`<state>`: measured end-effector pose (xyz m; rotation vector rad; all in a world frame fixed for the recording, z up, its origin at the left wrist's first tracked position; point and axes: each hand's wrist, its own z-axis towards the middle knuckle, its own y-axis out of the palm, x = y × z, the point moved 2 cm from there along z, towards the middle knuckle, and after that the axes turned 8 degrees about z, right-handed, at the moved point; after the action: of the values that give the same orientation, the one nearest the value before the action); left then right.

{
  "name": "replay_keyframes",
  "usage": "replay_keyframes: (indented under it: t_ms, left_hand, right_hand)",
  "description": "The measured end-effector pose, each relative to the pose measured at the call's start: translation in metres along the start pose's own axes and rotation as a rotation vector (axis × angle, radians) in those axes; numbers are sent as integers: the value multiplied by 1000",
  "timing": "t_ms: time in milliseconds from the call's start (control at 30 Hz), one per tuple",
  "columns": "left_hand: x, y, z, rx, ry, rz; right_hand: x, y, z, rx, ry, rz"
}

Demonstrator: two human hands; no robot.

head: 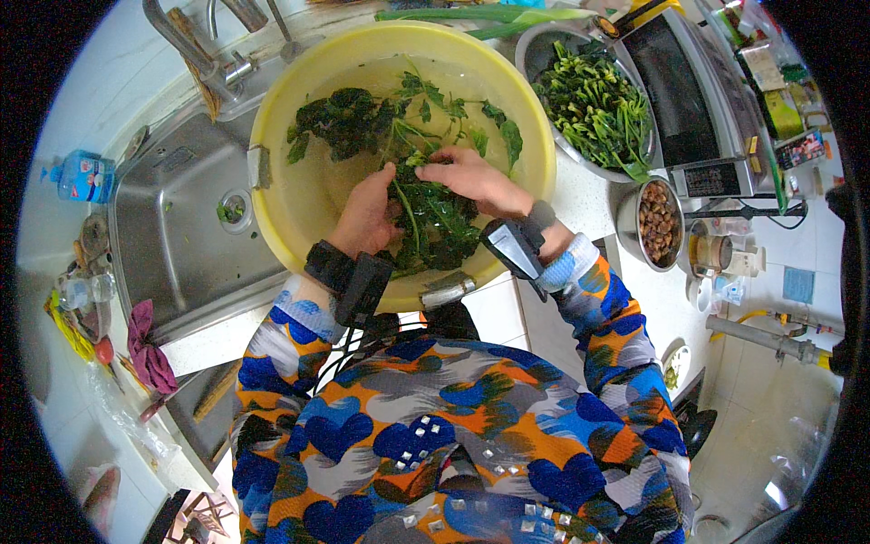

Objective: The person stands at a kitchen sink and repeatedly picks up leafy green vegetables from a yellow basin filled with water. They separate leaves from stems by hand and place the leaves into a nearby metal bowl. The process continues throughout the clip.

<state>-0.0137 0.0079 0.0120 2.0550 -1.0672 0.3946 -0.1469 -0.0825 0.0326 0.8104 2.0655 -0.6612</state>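
Observation:
A large yellow plastic basin [537, 115] holds water and dark leafy greens [340, 119]. In its near half, my left hand [367, 214] grips a bunch of wet greens [438, 228] from the left, thumb up along the stems. My right hand [479, 178] comes in from the right, its thumb and fingertips pinched on a small green sprig at the top of the same bunch. The undersides of my left fingers are partly hidden by leaves. Bands with black devices sit on both wrists.
Left of the basin is a steel sink [197, 238] with leaf scraps at the drain, under a faucet [204, 68]. To the right stand a steel bowl of trimmed greens [595, 109], a pot of brown pieces [659, 221] and a microwave-like oven [680, 102]. A purple cloth [146, 350] hangs at left.

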Motion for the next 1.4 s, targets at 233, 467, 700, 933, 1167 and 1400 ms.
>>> replay_keyframes:
  t_ms: [233, 467, 700, 933, 1167, 1400]
  left_hand:
    - [-3, -5, 10, -94, 13, -152]
    - [-5, -7, 13, -69, -13, -98]
    - [-3, -6, 8, -21, -49, -4]
    - [-4, -4, 13, -162, 18, 20]
    - [2, -11, 13, -143, 393, 725]
    - [12, 20, -10, -196, 106, 287]
  right_hand:
    - [2, 16, 3, -109, -124, -225]
    - [-1, 11, 3, -84, -165, -434]
    - [-5, 17, -10, -97, -258, -216]
    - [-8, 10, -1, -143, -246, -520]
    - [23, 15, 13, -297, -358, -224]
    - [15, 18, 10, 304, -612, -155]
